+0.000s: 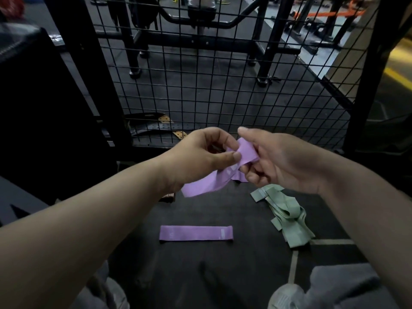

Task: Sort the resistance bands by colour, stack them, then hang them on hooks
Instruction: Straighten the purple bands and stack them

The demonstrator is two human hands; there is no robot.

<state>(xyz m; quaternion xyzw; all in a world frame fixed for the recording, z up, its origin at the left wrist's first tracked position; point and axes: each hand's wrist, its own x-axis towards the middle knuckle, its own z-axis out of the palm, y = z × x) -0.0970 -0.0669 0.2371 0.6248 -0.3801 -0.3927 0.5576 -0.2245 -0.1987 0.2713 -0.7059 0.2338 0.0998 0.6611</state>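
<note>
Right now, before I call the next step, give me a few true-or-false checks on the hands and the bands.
1. Both hands hold the same purple band. True: the left hand and right hand both pinch the held purple band.
2. Another purple band lies flat on the floor. True: the flat purple band lies on the floor, apart from both hands.
3. The green bands are stacked neatly. False: the green bands lie in a loose, tangled heap.
4. A band already hangs on the wire mesh. False: no band hangs on the wire mesh; every band in view is in hand or on the floor.
</note>
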